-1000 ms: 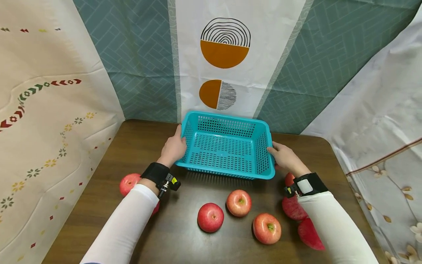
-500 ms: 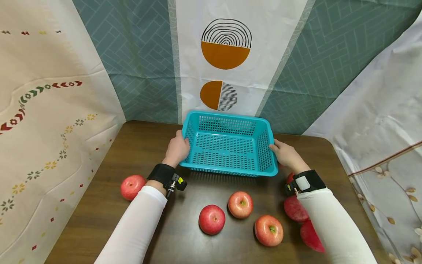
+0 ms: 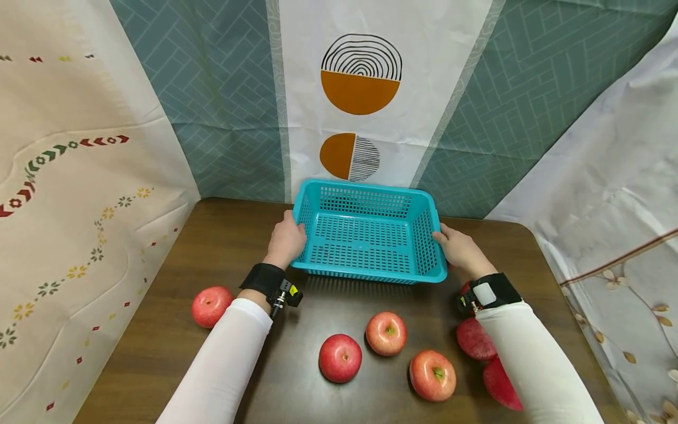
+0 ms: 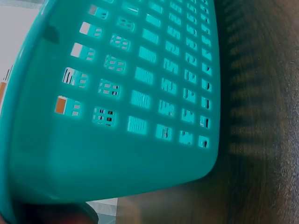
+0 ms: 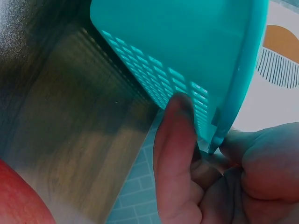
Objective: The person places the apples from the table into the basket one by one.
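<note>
A shallow teal plastic basket [image 3: 360,240] with slotted walls stands at the back of the wooden table, its inside bare. My left hand [image 3: 286,240] grips its left end by the rim. At the opposite end, my right hand [image 3: 459,249] pinches the rim, the thumb on the inner side. In the left wrist view the basket's wall [image 4: 107,163] fills most of the picture, and only a dark blurred bit of the hand shows low down. From the right wrist, fingers [image 5: 175,168] reach along the outside of the basket's wall [image 5: 182,42].
Apples lie in front of the basket: a red apple [image 3: 341,358], a paler apple [image 3: 386,334] and another apple [image 3: 432,376]. One apple [image 3: 211,307] sits beside my left forearm. Several red ones, partly hidden, lie by my right forearm. A patterned cloth [image 3: 349,118] hangs behind the table.
Between the first and second frames the basket shifts slightly to the right, both hands moving with it. Since then basket and hands have stayed in place, while the head view tilts a little.
</note>
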`<action>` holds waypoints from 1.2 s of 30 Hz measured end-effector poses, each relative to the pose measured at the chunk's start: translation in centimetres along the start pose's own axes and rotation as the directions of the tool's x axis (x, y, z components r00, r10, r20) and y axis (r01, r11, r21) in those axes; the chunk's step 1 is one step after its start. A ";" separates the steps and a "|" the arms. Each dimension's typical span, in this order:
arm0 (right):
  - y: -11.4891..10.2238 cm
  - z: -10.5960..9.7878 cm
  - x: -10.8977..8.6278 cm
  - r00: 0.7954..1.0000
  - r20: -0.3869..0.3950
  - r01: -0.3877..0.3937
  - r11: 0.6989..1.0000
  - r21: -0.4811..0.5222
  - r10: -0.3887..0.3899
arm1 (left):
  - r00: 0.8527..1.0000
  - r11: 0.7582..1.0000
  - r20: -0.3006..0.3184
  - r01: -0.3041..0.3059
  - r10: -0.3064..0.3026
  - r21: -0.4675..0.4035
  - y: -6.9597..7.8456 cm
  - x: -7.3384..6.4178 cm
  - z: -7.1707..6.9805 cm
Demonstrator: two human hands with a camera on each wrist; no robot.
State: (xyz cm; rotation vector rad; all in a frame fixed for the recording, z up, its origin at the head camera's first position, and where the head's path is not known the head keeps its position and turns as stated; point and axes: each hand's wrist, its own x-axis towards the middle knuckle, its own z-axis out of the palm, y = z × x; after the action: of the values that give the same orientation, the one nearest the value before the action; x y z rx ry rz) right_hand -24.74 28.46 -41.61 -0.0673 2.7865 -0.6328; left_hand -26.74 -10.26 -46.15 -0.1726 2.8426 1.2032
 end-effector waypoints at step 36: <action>6.8 -1.2 -6.8 0.994 -0.064 0.087 0.990 -0.107 -0.094 | 1.000 0.994 0.007 0.002 -0.003 0.111 0.4 0.0 0.0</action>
State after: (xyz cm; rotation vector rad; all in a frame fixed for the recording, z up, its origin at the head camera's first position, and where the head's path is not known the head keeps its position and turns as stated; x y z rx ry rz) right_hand -18.43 35.82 -41.64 -0.1976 2.8957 -0.5195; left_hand -26.77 -10.01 -45.84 -0.1665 2.8919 1.0399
